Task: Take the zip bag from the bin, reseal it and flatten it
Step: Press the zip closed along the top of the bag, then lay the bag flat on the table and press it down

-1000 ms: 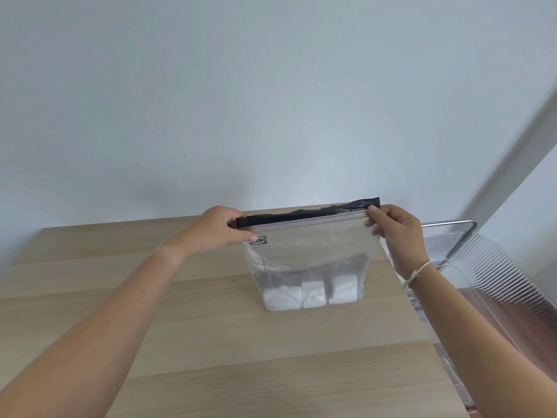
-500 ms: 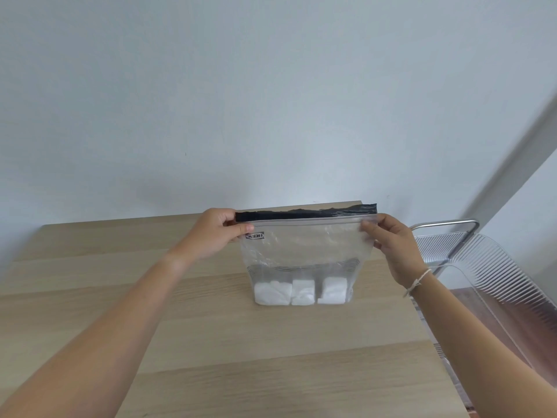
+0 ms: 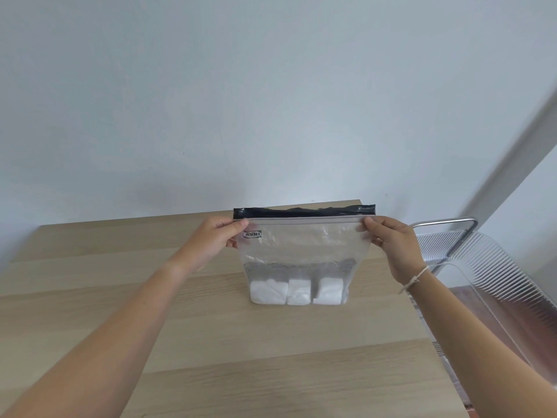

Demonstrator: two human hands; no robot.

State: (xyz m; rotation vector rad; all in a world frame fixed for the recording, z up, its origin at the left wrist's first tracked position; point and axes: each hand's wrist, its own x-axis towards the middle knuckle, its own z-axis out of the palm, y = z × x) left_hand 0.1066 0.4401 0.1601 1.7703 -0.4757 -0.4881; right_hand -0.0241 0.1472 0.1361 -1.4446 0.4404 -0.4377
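Note:
A clear zip bag (image 3: 301,245) with a black top strip stands upright on the wooden table (image 3: 211,342), stretched flat between my hands. Three white blocks (image 3: 298,289) sit in its bottom. My left hand (image 3: 217,239) pinches the bag's top left corner just below the black strip. My right hand (image 3: 388,239) pinches the top right corner at the same height. The strip along the top looks level, and its black edge is slightly wavy in the middle.
A clear ribbed plastic bin (image 3: 488,282) with a metal frame stands off the table's right edge, close to my right forearm. A plain white wall rises behind the table's far edge.
The bag's top edge, tilted up to the right a second ago, is now level. The bag has shifted slightly left and is pulled flatter. Both hands keep their grip on the corners.

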